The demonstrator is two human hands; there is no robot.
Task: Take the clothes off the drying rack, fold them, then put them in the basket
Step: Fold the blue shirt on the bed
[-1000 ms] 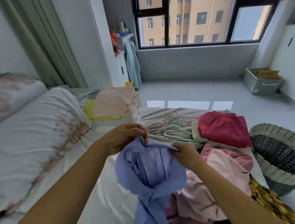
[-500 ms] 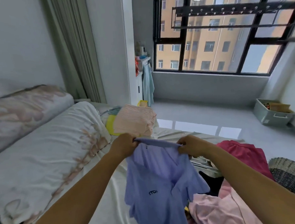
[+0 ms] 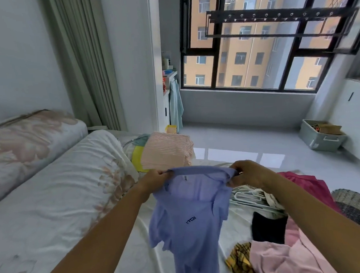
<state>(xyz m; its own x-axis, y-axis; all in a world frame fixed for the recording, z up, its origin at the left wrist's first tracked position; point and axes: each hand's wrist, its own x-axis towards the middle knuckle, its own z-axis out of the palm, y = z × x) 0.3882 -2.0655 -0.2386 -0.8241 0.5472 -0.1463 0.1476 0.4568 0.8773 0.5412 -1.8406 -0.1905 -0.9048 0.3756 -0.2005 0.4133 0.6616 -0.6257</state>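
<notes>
Two hands now hold the lavender shirt (image 3: 191, 218) up and spread; a second ago you had it bunched low over the pink clothes (image 3: 283, 255) with your hands nearly touching, and since then you have raised it and drawn your hands well apart; your left hand (image 3: 156, 178) pinches one end of the neck edge and your right hand (image 3: 245, 172) pinches the other, fingers curled round the cloth, so that edge is taut between them; I judge the shirt to be shaken out and ready to lay down, with no fold made yet; it hangs in the air over the bed (image 3: 64, 193), nearer you than the folded striped garment (image 3: 167, 153) and left of the white hangers (image 3: 250, 197) and the unfolded heap; its long axis runs straight up and down, neck at the top by your hands, hem below the bottom of the view; the neck edge lies crosswise in front of you; the side with the small dark logo faces you, one sleeve drooping at the left; the woven basket (image 3: 355, 205) waits at your far right, well apart from the shirt.
</notes>
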